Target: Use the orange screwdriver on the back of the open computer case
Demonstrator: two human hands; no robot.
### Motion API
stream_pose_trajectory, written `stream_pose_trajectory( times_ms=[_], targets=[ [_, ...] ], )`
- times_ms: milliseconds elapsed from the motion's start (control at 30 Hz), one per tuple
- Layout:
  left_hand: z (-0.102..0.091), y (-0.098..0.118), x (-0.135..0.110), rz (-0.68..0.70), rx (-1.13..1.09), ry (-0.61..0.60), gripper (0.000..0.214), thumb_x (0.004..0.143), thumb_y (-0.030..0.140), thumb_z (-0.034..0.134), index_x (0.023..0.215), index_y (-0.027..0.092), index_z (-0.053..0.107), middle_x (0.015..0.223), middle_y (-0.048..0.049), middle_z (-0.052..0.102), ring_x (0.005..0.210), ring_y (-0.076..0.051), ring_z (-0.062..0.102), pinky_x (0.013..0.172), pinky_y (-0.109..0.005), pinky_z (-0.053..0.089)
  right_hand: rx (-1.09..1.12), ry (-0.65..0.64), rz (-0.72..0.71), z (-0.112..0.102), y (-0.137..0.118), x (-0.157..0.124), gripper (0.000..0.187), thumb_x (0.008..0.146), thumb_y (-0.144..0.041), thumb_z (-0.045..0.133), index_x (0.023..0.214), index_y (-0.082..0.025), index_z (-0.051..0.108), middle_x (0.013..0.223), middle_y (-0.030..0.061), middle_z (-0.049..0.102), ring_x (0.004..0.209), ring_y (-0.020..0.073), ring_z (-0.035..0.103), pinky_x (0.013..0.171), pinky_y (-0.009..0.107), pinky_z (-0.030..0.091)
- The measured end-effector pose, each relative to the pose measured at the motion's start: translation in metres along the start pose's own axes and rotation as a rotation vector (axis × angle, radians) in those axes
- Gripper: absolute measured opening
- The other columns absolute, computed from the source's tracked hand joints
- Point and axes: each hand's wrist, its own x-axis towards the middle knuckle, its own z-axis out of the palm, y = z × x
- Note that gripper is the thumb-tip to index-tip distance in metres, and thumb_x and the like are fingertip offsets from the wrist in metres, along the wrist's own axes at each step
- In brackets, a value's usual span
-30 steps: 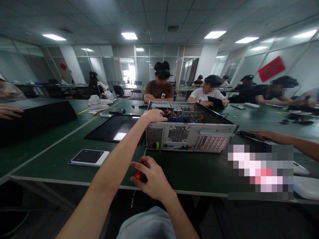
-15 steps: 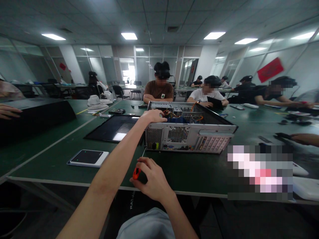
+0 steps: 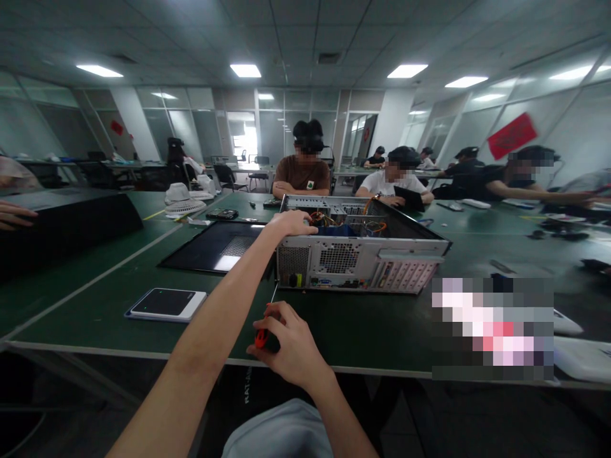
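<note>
An opened computer case (image 3: 377,261) lies on its side with its rear panel facing me; wires and a blue part show inside. My left hand (image 3: 292,222) grips the case's top left edge, its fingertips hooked over into the interior and partly hidden. Below it, my right hand (image 3: 291,340) holds a screwdriver (image 3: 261,337) by its red-orange handle, between thumb and fingers. The thin shaft slants up to the lower left corner of the rear panel, near the power supply; whether the tip touches a screw is too small to tell.
A black side panel (image 3: 214,247) lies left of the case. Nearer me is a white device with a dark top (image 3: 167,303). A white fan (image 3: 184,202) and a hard drive (image 3: 222,214) sit farther back. Several people work around the tables. One area at right is blurred.
Both hands keep their places on the case and screwdriver; the right-hand fingers have shifted slightly around the handle. At far right, another person's hand has withdrawn from a dark object.
</note>
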Motion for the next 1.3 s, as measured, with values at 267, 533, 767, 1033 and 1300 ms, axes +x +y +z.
stream_pose_trajectory(
  times_ms=[267,533,767,1033,1300],
  targets=[
    [0.000,0.000,0.000,0.001,-0.013,0.004,0.069,0.085,0.072,0.056,0.143,0.033,0.060,0.142,-0.0067,0.066,0.126,-0.033,0.063,0.105,-0.042,0.049,-0.001,0.013,-0.017,0.000,0.001,0.001,0.040,0.075,-0.037,0.090,0.107,-0.022,0.073,0.113,0.0102,0.064,0.108,0.0262,0.065,0.090,0.041,0.060],
    [0.001,-0.001,0.001,0.011,-0.019,0.005,0.069,0.085,0.071,0.056,0.143,0.032,0.060,0.142,-0.0073,0.066,0.126,-0.033,0.063,0.105,-0.044,0.049,0.031,0.012,-0.025,-0.002,0.001,0.002,0.038,0.082,-0.040,0.084,0.113,-0.023,0.069,0.115,0.0090,0.069,0.104,0.0253,0.069,0.089,0.038,0.058],
    [0.001,-0.001,0.001,0.026,-0.005,0.011,0.067,0.086,0.070,0.056,0.142,0.032,0.061,0.144,-0.0066,0.064,0.128,-0.032,0.062,0.106,-0.043,0.048,0.061,-0.023,-0.038,0.002,0.004,0.000,0.028,0.085,-0.038,0.082,0.107,-0.024,0.071,0.116,0.0068,0.073,0.103,0.0226,0.072,0.090,0.035,0.057],
    [-0.004,0.003,-0.005,0.006,0.000,-0.012,0.066,0.088,0.069,0.054,0.142,0.032,0.061,0.145,-0.0069,0.063,0.129,-0.033,0.061,0.107,-0.044,0.047,0.027,-0.127,-0.016,-0.007,-0.005,0.003,0.047,0.089,-0.032,0.076,0.133,-0.028,0.064,0.132,0.0083,0.066,0.119,0.0263,0.065,0.101,0.041,0.055],
    [-0.004,0.003,-0.007,-0.033,-0.011,-0.004,0.066,0.087,0.069,0.056,0.134,0.023,0.057,0.140,-0.0133,0.065,0.124,-0.033,0.064,0.103,-0.043,0.049,0.090,-0.203,-0.002,-0.016,-0.012,0.005,0.039,0.095,-0.023,0.063,0.134,-0.024,0.058,0.141,0.0081,0.063,0.126,0.0253,0.062,0.107,0.041,0.050]
  ],
)
